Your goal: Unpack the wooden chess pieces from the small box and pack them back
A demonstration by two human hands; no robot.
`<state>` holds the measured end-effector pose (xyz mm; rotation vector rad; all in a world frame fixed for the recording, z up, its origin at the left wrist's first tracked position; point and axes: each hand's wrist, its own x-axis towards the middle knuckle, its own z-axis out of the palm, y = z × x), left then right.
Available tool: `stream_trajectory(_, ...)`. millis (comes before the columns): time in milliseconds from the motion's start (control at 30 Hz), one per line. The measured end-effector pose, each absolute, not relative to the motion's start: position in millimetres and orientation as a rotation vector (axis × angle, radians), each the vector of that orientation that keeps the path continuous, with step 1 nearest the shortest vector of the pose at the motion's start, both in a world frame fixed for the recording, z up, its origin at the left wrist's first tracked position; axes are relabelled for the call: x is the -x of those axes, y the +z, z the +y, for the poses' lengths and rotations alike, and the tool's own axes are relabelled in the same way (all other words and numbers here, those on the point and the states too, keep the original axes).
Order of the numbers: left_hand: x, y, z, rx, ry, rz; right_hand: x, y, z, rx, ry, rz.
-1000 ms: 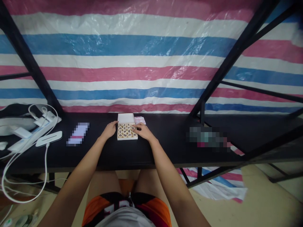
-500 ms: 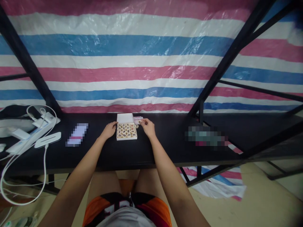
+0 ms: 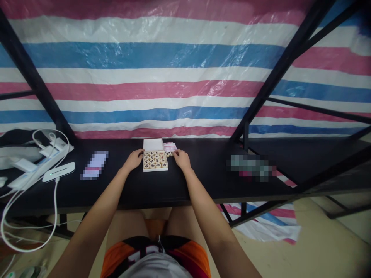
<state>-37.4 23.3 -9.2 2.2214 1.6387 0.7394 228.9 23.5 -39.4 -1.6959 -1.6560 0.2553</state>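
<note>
A small white box [image 3: 155, 169] of round wooden game pieces with dark characters lies on the black table [image 3: 203, 181], its lid [image 3: 153, 144] propped open behind. My left hand [image 3: 133, 159] rests curled against the box's left edge. My right hand [image 3: 181, 158] sits just right of the box, fingers curled by one or two loose pieces [image 3: 169, 154] on the table. A pink and white paper [image 3: 169, 146] lies behind those pieces.
White power strips, adapters and cables [image 3: 37, 162] crowd the table's left end. A blurred flat item [image 3: 95, 165] lies left of the box, another blurred item [image 3: 251, 167] to the right. Black frame posts [image 3: 31, 73] rise before a striped tarp [image 3: 174, 69].
My right hand left the pieces inside the box, moved right and back to the table beside it, then settled by the loose pieces. My left hand stayed put.
</note>
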Motion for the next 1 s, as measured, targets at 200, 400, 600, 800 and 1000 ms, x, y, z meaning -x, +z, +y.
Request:
stream_trajectory(200, 37.4, -8.6, 23.4, -2.224, 0.723, 1.65, -226.7, -33.9, 21.6, 1.518, 0.221, -1.638)
stream_trajectory(400, 37.1, -7.0, 22.3, -2.234, 0.707, 1.652, -209.1, -20.1, 10.9, 1.241, 0.418, -1.862)
stream_trajectory(600, 36.9, -7.9, 22.9, -2.243, 0.712, 1.652, -205.2, -21.3, 7.0, 1.218, 0.539, -1.975)
stream_trajectory(800, 37.2, -7.3, 22.8, -2.241, 0.706, 1.653, -207.2, -21.4, 7.3, 1.232, 0.533, -1.998)
stream_trajectory(1000, 37.6, -7.2, 22.4, -2.241, 0.729, 1.634, -206.4, -21.6, 7.9, 1.218, 0.552, -1.98)
